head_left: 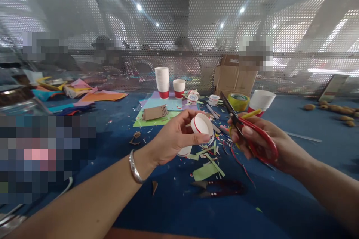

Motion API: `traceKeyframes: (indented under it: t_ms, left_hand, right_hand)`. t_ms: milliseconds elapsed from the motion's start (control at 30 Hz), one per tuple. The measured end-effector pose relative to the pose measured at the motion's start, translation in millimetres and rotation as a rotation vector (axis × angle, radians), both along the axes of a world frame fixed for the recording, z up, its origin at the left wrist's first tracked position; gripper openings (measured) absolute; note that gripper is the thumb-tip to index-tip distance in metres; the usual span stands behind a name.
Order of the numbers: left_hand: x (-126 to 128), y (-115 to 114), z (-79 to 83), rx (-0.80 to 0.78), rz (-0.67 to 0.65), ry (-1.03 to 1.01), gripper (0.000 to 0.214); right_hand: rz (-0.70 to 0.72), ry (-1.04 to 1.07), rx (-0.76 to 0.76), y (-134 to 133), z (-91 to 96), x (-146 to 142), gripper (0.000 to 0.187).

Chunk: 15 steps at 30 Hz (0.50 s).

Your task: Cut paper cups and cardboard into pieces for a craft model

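Note:
My left hand is closed on a short cut piece of white paper cup with a red rim, held above the blue table. My right hand grips red-handled scissors with the blades pointing up and left, and a yellow stick lies along its fingers. The scissor blades sit just right of the cup piece, not touching it. A silver bangle circles my left wrist.
Paper scraps and green strips litter the blue table. Small dark snips lie near the front. A stack of white cups, single cups, a yellow tape roll, coloured paper sheets and a cardboard box stand behind.

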<state>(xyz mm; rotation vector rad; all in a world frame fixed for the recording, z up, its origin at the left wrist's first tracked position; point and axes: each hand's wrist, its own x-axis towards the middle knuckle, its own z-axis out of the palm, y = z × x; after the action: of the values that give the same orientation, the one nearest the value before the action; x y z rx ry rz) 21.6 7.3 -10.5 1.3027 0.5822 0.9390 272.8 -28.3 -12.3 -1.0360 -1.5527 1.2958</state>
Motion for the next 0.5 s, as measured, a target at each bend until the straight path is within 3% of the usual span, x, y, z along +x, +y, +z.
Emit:
traceKeyframes:
  t_ms: [167, 400, 500]
  left_hand:
    - [1, -5, 1.8, -0.021, 0.013, -0.009, 0.050]
    - [-1, -8, 3.4, -0.015, -0.038, 0.016, 0.051]
    - [-1, -9, 2.5, 0.028, -0.081, 0.022, 0.051]
  right_hand:
    - [0.112, -0.023, 0.101, -2, -2.7, -5, 0.052]
    - [-0.134, -0.569, 0.388, -8, -2.8, -14, 0.042]
    - [-0.183, -0.705, 0.524, -10, -3.3, -16, 0.041]
